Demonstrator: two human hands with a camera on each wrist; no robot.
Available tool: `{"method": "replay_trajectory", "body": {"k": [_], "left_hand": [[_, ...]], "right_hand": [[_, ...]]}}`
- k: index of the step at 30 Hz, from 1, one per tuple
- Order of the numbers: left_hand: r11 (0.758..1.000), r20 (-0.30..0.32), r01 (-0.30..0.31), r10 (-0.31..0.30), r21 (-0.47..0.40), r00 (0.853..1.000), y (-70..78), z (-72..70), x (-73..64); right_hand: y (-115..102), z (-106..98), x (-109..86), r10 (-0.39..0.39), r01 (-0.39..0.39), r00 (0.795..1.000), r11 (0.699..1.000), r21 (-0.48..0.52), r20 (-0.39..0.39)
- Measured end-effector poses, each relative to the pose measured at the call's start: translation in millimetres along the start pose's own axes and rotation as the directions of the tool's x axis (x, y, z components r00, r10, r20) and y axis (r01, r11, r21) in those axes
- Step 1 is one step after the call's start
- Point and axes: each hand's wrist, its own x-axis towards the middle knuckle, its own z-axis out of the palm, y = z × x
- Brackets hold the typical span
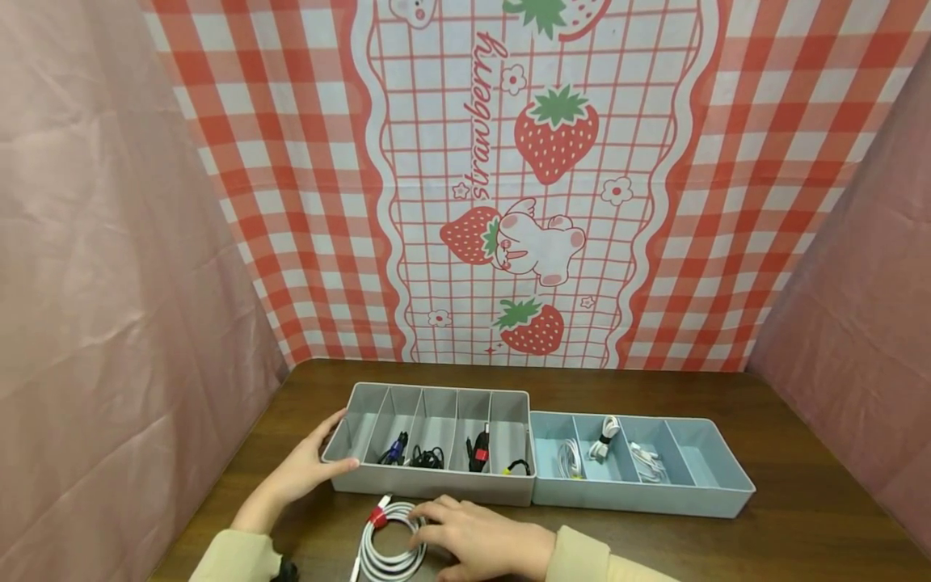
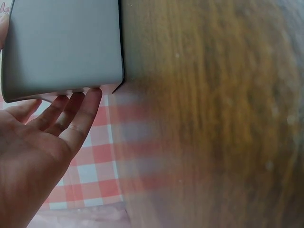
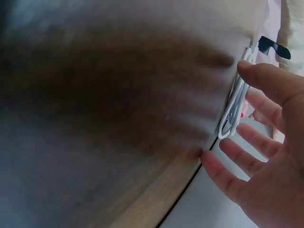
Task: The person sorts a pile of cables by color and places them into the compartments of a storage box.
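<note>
A coiled white cable with a red tie lies on the table in front of the grey divided box. My right hand hovers low at the coil's right side, fingers spread and fingertips over its edge. In the right wrist view the thumb overlaps the white cable, and the other fingers stand apart. My left hand rests on the grey box's left end, its thumb at the front corner rim. The left wrist view shows its extended fingers touching the end wall.
Black cables lie in several compartments of the grey box. Close against its right side stands a light blue divided box, with white cables in three compartments. A red-checked cloth hangs behind the table.
</note>
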Motion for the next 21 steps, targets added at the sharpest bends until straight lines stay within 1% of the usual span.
{"method": "replay_trajectory", "body": {"k": [5,9,14,21], "left_hand": [[1.000,-0.002,0.011,-0.011,-0.001,1.000,0.9,0.7,-0.5],[1.000,0.001,0.009,-0.009,0.008,1.000,2.1,0.0,-0.8],[1.000,0.004,-0.005,0.005,0.008,1.000,3.3,-1.1,-0.6],[1.000,0.008,-0.002,0.002,-0.007,1.000,7.3,-2.0,-2.3]], "right_hand": [[1.6,0.8,-0.3,-0.012,0.012,1.000,1.000,0.006,-0.024],[1.5,-0.4,-0.7,-0.009,0.009,1.000,1.000,0.000,-0.028],[2.1,-1.9,-1.3,-0.004,0.003,0.999,1.000,-0.030,-0.053],[2.4,-1.4,-2.2,-0.012,0.003,0.994,0.996,-0.087,-0.105]]}}
